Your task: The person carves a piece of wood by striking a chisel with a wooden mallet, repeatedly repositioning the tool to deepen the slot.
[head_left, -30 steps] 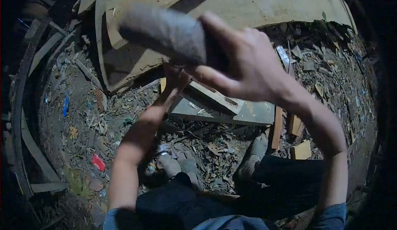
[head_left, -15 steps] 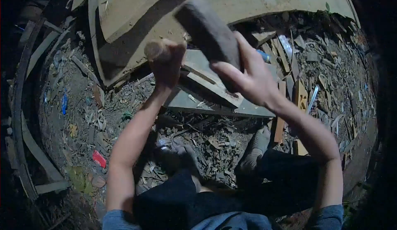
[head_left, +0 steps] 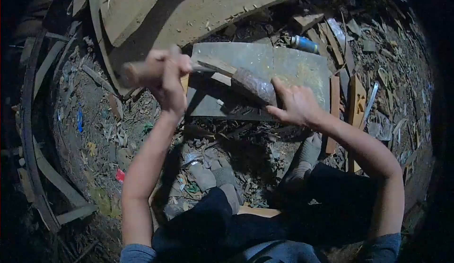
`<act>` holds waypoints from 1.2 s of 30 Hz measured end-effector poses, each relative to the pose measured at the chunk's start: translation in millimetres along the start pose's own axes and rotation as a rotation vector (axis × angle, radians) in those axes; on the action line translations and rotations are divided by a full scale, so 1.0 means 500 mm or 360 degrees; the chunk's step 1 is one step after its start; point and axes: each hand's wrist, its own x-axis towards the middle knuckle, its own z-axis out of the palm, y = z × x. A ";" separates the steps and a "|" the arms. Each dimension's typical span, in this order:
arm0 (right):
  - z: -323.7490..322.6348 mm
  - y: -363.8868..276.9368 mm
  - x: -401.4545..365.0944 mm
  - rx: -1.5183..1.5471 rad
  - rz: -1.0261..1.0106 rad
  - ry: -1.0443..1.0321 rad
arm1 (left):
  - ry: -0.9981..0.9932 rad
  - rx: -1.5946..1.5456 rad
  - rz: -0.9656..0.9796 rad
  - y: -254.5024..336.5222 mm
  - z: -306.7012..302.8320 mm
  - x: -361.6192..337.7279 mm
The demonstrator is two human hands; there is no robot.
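My left hand is wrapped round a blurred tool with a thick wooden handle; a narrow metal part points right from the fist. My right hand grips the right end of a dark, rough block, thumb along its near side. The block's far end meets a pale-cut piece of wood, close to the tool's metal part. Both lie over a grey flat board on the ground in front of my feet.
Large wooden slabs lie across the back. A blue can stands out behind the board. Wood offcuts lie at right, a curved frame at left. Leaves and chips cover the ground; a red wrapper lies at left.
My right hand has brought the dark block down and rightward over the board. My left hand has moved left and lower, its tool tilting from end-on to sideways. The view has shifted slightly.
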 end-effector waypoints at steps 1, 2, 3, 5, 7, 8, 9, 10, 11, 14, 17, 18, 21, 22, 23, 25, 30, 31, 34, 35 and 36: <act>0.000 0.004 0.002 0.0043 -0.0014 0.0005 | 0.0185 -0.0046 -0.0082 0.008 0.003 0.023; 0.002 0.006 0.002 0.0045 -0.0008 0.0014 | 0.0317 -0.0116 -0.0115 0.005 -0.009 0.047; 0.005 0.007 0.002 0.0085 -0.0021 0.0030 | 0.0450 -0.0187 -0.0148 0.006 -0.028 0.071; 0.013 0.015 0.005 0.0122 -0.0023 0.0055 | 0.0628 -0.0106 -0.0213 0.008 -0.066 0.101; 0.025 0.021 0.007 0.0150 -0.0054 0.0131 | 0.0589 -0.0235 -0.0160 0.048 -0.064 0.113; 0.025 0.021 0.006 0.0155 -0.0061 0.0121 | 0.0597 -0.0226 -0.0164 0.062 -0.060 0.119; 0.017 0.018 0.005 0.0160 -0.0040 0.0078 | 0.0511 -0.0220 -0.0129 0.075 -0.052 0.124; 0.013 0.016 0.005 0.0161 -0.0019 0.0034 | 0.0428 -0.0216 -0.0093 0.084 -0.043 0.126; 0.014 0.015 0.007 0.0157 -0.0028 0.0027 | 0.0397 -0.0148 -0.0048 0.084 -0.024 0.123; 0.024 0.019 0.006 0.0126 -0.0021 0.0056 | 0.0143 -0.0071 -0.0162 0.064 0.013 0.113; 0.029 0.021 0.006 0.0124 -0.0083 0.0158 | -0.0051 0.0050 -0.0221 0.021 0.020 0.116; 0.022 0.016 0.003 0.0117 -0.0054 0.0136 | -0.0049 0.0052 -0.0222 0.014 0.023 0.117; 0.017 0.017 0.008 0.0133 -0.0024 0.0064 | -0.0154 0.0033 -0.0161 -0.003 0.033 0.117; 0.018 0.019 0.010 0.0156 -0.0028 0.0014 | -0.0151 0.0055 -0.0147 -0.007 0.036 0.116; 0.020 0.019 0.009 0.0163 -0.0027 0.0011 | -0.0146 0.0078 -0.0131 -0.009 0.038 0.115; 0.023 0.019 0.007 0.0141 -0.0062 0.0110 | -0.0153 0.0113 -0.0125 -0.014 0.039 0.117; 0.013 0.009 0.008 0.0166 -0.0030 0.0061 | -0.0181 0.0614 0.0068 -0.018 0.057 0.085; 0.011 0.009 0.008 0.0185 0.0002 0.0008 | -0.0179 0.0617 0.0085 -0.017 0.056 0.080; 0.025 0.012 0.008 0.0134 -0.0014 0.0141 | -0.0037 0.0492 0.0004 -0.009 0.056 0.059; 0.026 0.012 0.007 0.0123 -0.0016 0.0162 | -0.0041 0.0484 0.0026 -0.009 0.053 0.053; 0.020 0.010 0.006 0.0272 0.0026 0.0142 | -0.0042 0.0555 0.0046 -0.011 0.051 0.048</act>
